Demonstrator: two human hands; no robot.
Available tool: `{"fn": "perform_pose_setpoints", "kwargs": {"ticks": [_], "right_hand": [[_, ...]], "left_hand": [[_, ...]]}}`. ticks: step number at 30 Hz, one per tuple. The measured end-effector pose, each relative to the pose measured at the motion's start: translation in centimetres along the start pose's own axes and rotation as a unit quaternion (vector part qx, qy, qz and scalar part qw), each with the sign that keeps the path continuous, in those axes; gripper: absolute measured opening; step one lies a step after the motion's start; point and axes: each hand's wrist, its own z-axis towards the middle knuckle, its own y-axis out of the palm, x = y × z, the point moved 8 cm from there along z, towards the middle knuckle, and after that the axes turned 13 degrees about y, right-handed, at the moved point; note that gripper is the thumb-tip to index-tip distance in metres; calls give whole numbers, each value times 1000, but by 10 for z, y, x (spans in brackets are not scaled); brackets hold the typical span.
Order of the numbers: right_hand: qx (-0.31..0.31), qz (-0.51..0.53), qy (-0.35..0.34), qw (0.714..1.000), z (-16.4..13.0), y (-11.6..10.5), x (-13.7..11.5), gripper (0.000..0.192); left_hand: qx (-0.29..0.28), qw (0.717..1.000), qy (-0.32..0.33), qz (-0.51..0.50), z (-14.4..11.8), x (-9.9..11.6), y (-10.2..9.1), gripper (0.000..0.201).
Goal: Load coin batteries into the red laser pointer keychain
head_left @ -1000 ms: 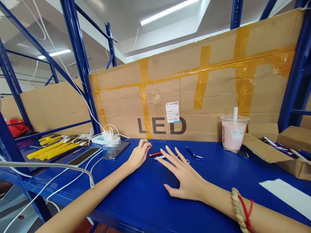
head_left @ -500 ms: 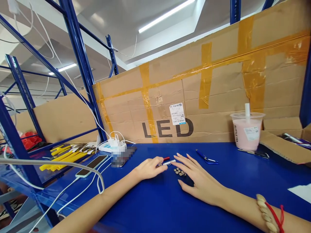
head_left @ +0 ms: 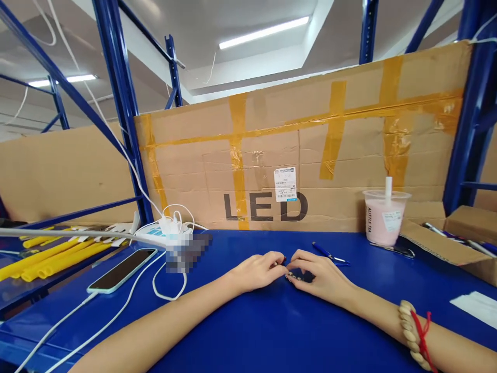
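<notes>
- A taped cardboard wall [head_left: 310,155] behind the counter [head_left: 248,326] bore "LED" in large black letters, with a small white barcode label [head_left: 285,184] above the E and D; its print was too small to read.
- A clear plastic cup [head_left: 384,217] of pink drink, with a white straw, carried vertical print that looked like "AUNTIE TEA" and a white sticker.
- The counter was smooth, glossy blue metal; the wall was creased brown board crossed by shiny yellow-brown tape.
- A flat dark phone [head_left: 121,270] in a pale case lay at the left with a white cable [head_left: 166,290] looping beside it; yellow tubes [head_left: 54,254] lay on the next shelf.
- A blue pen [head_left: 330,255] lay just behind the right hand [head_left: 318,274], and an open cardboard box [head_left: 458,243] sat at the far right.
- The left hand [head_left: 258,270] and right hand met at mid-counter, fingers curled together, tips nearly touching.
- A small cluster of button cells [head_left: 294,278] lay on the counter right under the right fingertips; a thin object between the two hands was mostly hidden, so what the fingers clamped could not be told.
- A bead bracelet [head_left: 409,326] with red cord circled the right wrist.
</notes>
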Motion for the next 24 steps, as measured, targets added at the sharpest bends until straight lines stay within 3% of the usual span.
{"fn": "perform_pose_setpoints", "kwargs": {"ticks": [6, 13, 24], "right_hand": [[-3, -14, 1, 1000, 9, 11, 2, 23], [-3, -59, -26, 998, 5, 7, -3, 30], [-7, -135, -65, 989, -4, -1, -15, 30]], "left_hand": [[0, 999, 52, 17, 7, 11, -3, 8], [4, 991, 109, 76, 3, 15, -1, 14], [55, 992, 93, 72, -4, 14, -7, 17]]}}
